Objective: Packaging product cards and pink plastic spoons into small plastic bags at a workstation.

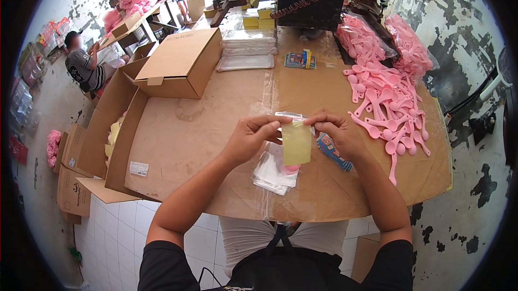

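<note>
Between my two hands, over the near middle of the table, hangs a small see-through plastic bag with a pale yellow content [297,145]. The fingers of my left hand [253,135] pinch its upper left corner. My right hand [340,133] pinches the upper right corner with thumb and fingers. Below the bag lies a pile of small white translucent bags [272,175], with something pink partly hidden beside it. Blue printed cards [332,152] lie fanned under my right hand. Farther right spreads a heap of pink plastic spoons [386,105].
An open carton [127,129] and a closed brown box [181,62] line the left side. At the back are stacked transparent bags [247,48], banded cards [300,60], a black panel [310,0] and bagged pink spoons [407,48]. A seated person [86,64] works far left.
</note>
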`<action>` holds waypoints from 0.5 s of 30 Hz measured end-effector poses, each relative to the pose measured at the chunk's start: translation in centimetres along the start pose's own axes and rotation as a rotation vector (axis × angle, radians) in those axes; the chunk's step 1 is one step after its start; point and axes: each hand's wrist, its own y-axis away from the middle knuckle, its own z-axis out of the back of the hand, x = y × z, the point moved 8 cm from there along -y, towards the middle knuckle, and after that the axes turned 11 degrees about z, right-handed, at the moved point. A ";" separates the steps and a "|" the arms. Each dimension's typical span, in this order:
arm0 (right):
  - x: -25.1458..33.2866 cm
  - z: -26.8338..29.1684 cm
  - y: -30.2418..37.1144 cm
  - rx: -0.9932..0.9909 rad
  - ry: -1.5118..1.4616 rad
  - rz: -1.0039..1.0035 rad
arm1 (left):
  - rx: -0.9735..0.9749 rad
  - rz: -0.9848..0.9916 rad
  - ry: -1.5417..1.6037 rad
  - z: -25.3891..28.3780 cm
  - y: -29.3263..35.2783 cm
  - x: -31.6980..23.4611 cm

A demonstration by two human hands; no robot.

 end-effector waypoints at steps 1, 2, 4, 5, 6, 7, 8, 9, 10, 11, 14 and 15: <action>0.0 0.1 -0.1 0.000 -0.001 0.000 | 0.035 0.051 0.114 0.3 -0.1 0.3; 0.0 0.0 -0.1 0.026 -0.043 0.026 | 0.072 0.103 0.229 0.3 -0.2 0.8; 0.3 -0.3 -0.2 0.052 -0.085 0.051 | 0.056 0.132 0.214 0.5 -0.2 1.3; 0.5 -0.3 -0.2 0.045 -0.015 0.037 | 0.044 0.160 0.200 0.5 -0.3 1.6; 0.5 -0.3 -0.2 0.037 0.055 0.022 | 0.048 0.162 0.201 0.3 -0.4 1.6; 0.4 -0.4 -0.1 0.034 0.055 0.020 | 0.028 0.146 0.110 0.1 -0.3 1.4; 0.3 -0.5 -0.1 0.029 0.058 0.029 | 0.007 0.128 0.016 0.1 -0.3 1.2; 0.1 -0.5 -0.2 0.024 0.060 0.039 | 0.010 0.129 0.016 0.1 -0.4 1.2; -0.1 -0.3 -0.2 0.022 0.060 0.038 | 0.019 0.125 -0.016 -0.1 -0.5 1.3; -0.2 -0.2 -0.3 0.027 0.066 0.046 | 0.026 0.122 -0.048 -0.1 -0.5 1.3; -0.8 0.1 -0.2 0.033 0.064 0.044 | 0.040 0.149 -0.038 -0.2 -0.5 1.1; -1.0 0.1 -0.2 0.035 0.057 0.033 | 0.040 0.149 -0.037 -0.3 -0.5 1.1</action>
